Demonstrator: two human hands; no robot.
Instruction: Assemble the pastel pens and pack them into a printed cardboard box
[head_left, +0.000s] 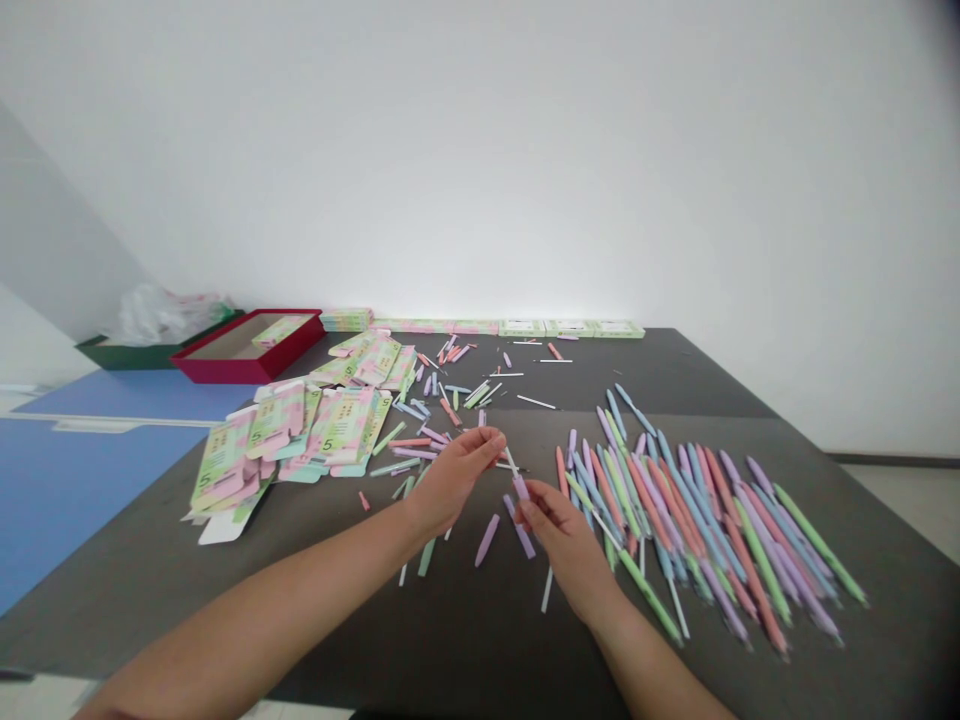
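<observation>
Over the middle of the dark table, my left hand (456, 475) pinches a thin white pen refill (511, 460). The refill's lower end meets a short purple pen part (520, 487), gripped between the thumb and fingers of my right hand (559, 535). How far the refill sits inside it I cannot tell. Just below my hands lie a purple pen barrel (487, 541) and another purple barrel (519, 527), partly covered by my right fingers. A loose white refill (547, 590) rests beside my right hand.
Many pastel pens (697, 520) lie in a wide pile at right. Loose pen parts (420, 440) are scattered centrally and further back. Printed cardboard boxes (345, 425) are heaped at left, near a red box lid (247, 365) and a green tray (124, 355) with plastic bags.
</observation>
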